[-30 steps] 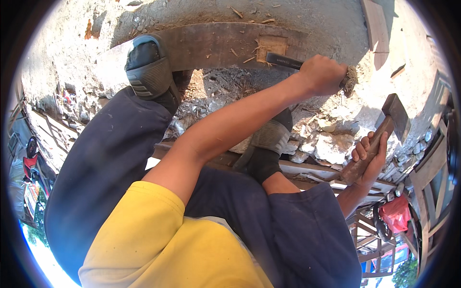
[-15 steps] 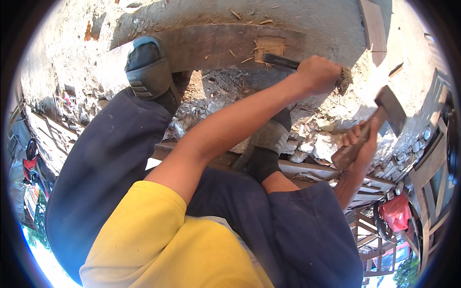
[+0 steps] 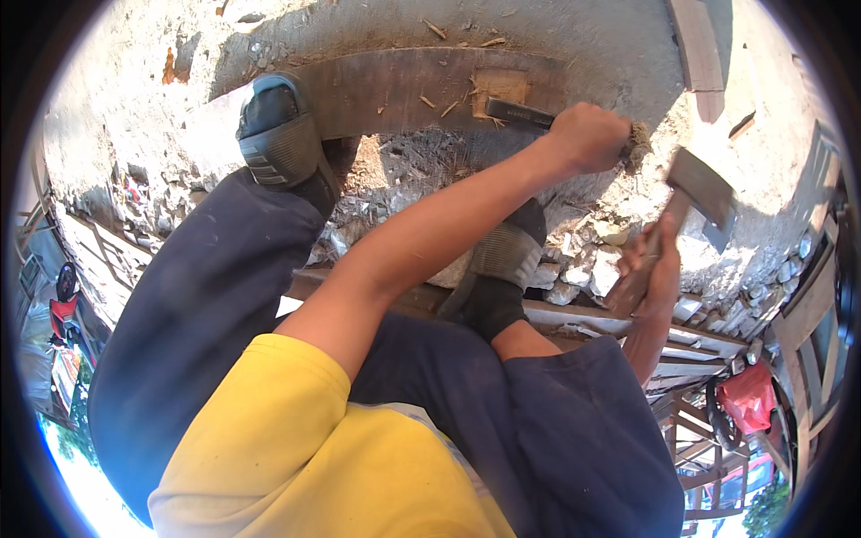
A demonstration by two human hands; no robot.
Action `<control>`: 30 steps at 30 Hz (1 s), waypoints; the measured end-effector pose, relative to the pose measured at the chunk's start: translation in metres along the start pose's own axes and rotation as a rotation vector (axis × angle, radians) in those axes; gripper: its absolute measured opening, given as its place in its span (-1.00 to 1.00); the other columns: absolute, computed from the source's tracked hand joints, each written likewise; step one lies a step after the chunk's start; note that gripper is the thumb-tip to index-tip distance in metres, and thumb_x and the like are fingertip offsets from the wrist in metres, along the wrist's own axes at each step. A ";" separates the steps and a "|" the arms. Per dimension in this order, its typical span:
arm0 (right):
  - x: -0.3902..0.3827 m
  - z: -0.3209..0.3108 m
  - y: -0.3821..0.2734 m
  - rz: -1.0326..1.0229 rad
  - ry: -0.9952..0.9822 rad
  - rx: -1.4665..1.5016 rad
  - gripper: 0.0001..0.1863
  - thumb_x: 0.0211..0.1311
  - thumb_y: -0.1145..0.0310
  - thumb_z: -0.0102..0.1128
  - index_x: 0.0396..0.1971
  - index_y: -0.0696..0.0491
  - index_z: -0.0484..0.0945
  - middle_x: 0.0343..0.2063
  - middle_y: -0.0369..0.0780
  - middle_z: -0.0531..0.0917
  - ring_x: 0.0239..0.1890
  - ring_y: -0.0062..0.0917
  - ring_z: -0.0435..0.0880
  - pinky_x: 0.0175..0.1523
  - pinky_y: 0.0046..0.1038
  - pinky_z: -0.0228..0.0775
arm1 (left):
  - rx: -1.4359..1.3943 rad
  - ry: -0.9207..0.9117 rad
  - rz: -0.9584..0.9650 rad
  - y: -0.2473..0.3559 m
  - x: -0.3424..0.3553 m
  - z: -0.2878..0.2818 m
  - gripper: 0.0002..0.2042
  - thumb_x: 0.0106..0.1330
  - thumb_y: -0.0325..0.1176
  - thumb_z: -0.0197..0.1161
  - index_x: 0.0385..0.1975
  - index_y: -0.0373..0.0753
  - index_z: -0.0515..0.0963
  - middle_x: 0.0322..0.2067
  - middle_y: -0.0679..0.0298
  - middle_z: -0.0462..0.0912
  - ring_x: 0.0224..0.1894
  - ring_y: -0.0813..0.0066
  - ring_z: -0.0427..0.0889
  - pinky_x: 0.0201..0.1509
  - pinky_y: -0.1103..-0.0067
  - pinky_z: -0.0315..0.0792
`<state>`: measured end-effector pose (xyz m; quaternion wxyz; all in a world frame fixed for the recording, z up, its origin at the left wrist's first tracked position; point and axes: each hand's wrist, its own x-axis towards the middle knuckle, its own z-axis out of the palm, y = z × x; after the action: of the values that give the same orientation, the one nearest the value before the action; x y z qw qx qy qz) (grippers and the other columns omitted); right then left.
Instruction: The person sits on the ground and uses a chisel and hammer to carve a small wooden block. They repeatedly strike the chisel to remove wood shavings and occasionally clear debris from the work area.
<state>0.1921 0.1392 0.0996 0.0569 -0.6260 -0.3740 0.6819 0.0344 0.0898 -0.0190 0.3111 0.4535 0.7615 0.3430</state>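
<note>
My left hand is closed around the handle of a chisel, whose dark flat blade points left. The blade's tip meets the lower edge of a pale, shallow square recess cut in a brown wooden board. The handle's frayed butt sticks out to the right of my fist. Lower right, my right hand grips the wooden handle of a hatchet. Its broad metal head is raised just right of the chisel's butt, apart from it and slightly blurred.
My left sandal is on the board's left end; my other sandal is below the chisel. Wood chips lie on and beyond the board. Broken stones lie near my right hand. Another plank is at the upper right.
The hatchet and my right hand have moved left, and its head has come up closer to the chisel's butt. My left hand and the chisel have barely shifted.
</note>
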 end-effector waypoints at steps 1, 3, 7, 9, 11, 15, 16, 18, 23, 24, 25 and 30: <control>-0.007 0.005 0.002 0.183 -0.122 -0.073 -0.64 0.28 0.03 -0.03 -0.41 0.07 0.33 -0.73 -0.35 0.32 -0.79 -0.71 0.31 -0.71 -0.65 0.22 | -0.009 0.001 -0.019 0.000 -0.001 -0.001 -0.80 0.11 -0.34 0.02 -0.42 -0.30 0.53 -0.52 -0.02 0.60 -0.42 0.05 0.62 -0.33 0.27 0.49; -0.007 0.002 -0.008 0.197 -0.082 -0.098 -0.63 0.29 0.02 -0.03 -0.41 0.07 0.34 -0.74 -0.35 0.32 -0.80 -0.71 0.30 -0.72 -0.66 0.22 | 0.026 0.021 0.020 -0.004 0.000 0.000 -0.81 0.09 -0.35 0.03 -0.44 -0.30 0.54 -0.52 -0.02 0.60 -0.41 0.05 0.62 -0.33 0.27 0.49; -0.002 -0.025 -0.021 0.124 -0.060 -0.026 -0.61 0.28 0.01 -0.04 -0.41 0.09 0.36 -0.74 -0.35 0.33 -0.79 -0.72 0.32 -0.74 -0.67 0.22 | 0.068 -0.006 0.031 -0.006 -0.001 0.000 -0.81 -0.04 -0.44 0.11 -0.39 -0.30 0.53 -0.49 0.05 0.62 -0.37 0.09 0.63 -0.29 0.31 0.50; 0.011 -0.037 -0.029 0.075 -0.038 0.122 -0.60 0.28 0.00 -0.03 -0.41 0.09 0.34 -0.72 -0.35 0.33 -0.77 -0.71 0.33 -0.73 -0.64 0.23 | 0.095 -0.031 0.015 -0.009 -0.001 0.002 -0.81 -0.03 -0.44 0.11 -0.39 -0.30 0.52 -0.49 0.05 0.62 -0.37 0.09 0.63 -0.30 0.31 0.50; 0.011 -0.015 -0.023 -0.049 0.065 0.168 -0.60 0.28 0.00 -0.03 -0.42 0.09 0.33 -0.71 -0.35 0.33 -0.77 -0.70 0.33 -0.73 -0.62 0.24 | 0.084 -0.027 0.030 -0.005 0.003 0.006 -0.82 0.00 -0.41 0.09 -0.40 -0.30 0.53 -0.50 0.03 0.61 -0.37 0.08 0.63 -0.31 0.30 0.49; -0.003 0.004 -0.003 0.152 -0.104 -0.098 -0.61 0.28 0.01 -0.02 -0.41 0.08 0.33 -0.71 -0.35 0.33 -0.78 -0.70 0.32 -0.72 -0.63 0.22 | 0.045 0.003 0.040 -0.009 -0.001 0.004 -0.82 0.10 -0.34 0.06 -0.41 -0.29 0.53 -0.53 0.01 0.60 -0.39 0.06 0.61 -0.29 0.28 0.48; -0.006 0.006 -0.005 0.223 -0.103 -0.081 -0.62 0.28 0.02 -0.03 -0.41 0.08 0.34 -0.71 -0.35 0.34 -0.78 -0.71 0.31 -0.72 -0.64 0.22 | 0.030 -0.006 0.042 -0.010 -0.004 0.005 -0.82 0.11 -0.34 0.05 -0.41 -0.29 0.52 -0.52 0.02 0.60 -0.39 0.06 0.61 -0.27 0.28 0.47; -0.003 0.002 -0.006 0.197 -0.062 -0.075 -0.62 0.28 0.02 -0.03 -0.40 0.09 0.35 -0.71 -0.35 0.33 -0.78 -0.71 0.32 -0.72 -0.63 0.22 | 0.100 0.009 0.085 -0.013 -0.003 0.006 -0.81 0.14 -0.31 0.04 -0.38 -0.28 0.50 -0.53 0.02 0.59 -0.39 0.07 0.60 -0.16 0.28 0.43; 0.019 -0.029 -0.019 0.039 -0.073 0.152 -0.61 0.27 0.02 0.00 -0.40 0.10 0.35 -0.70 -0.35 0.32 -0.75 -0.71 0.34 -0.70 -0.65 0.25 | 0.118 -0.004 0.082 -0.013 -0.002 0.006 -0.78 0.17 -0.28 0.04 -0.29 -0.26 0.47 -0.55 0.04 0.58 -0.40 0.09 0.58 0.01 0.30 0.33; 0.025 -0.025 -0.016 0.001 -0.024 0.161 -0.61 0.26 0.02 0.01 -0.40 0.10 0.34 -0.70 -0.35 0.32 -0.75 -0.71 0.35 -0.70 -0.65 0.26 | 0.113 0.002 0.065 -0.012 -0.001 0.005 -0.78 0.17 -0.27 0.04 -0.29 -0.26 0.47 -0.56 0.04 0.58 -0.40 0.10 0.58 0.02 0.31 0.32; 0.025 -0.018 -0.011 -0.044 0.036 0.171 -0.61 0.26 0.02 0.01 -0.40 0.10 0.33 -0.70 -0.35 0.32 -0.74 -0.71 0.35 -0.70 -0.65 0.26 | 0.103 0.005 0.057 -0.010 0.001 0.004 -0.78 0.17 -0.27 0.04 -0.28 -0.26 0.46 -0.57 0.05 0.58 -0.40 0.10 0.58 0.02 0.31 0.31; -0.003 0.007 0.003 0.185 -0.124 -0.027 -0.62 0.27 0.01 -0.01 -0.39 0.07 0.35 -0.73 -0.35 0.34 -0.78 -0.70 0.33 -0.73 -0.65 0.24 | 0.110 0.018 0.106 -0.018 0.001 0.011 -0.80 0.15 -0.29 0.06 -0.35 -0.28 0.48 -0.58 0.04 0.58 -0.42 0.09 0.58 -0.04 0.34 0.35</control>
<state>0.1876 0.1327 0.0995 -0.0382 -0.6151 -0.3264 0.7167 0.0342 0.0869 -0.0405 0.2601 0.5066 0.7570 0.3205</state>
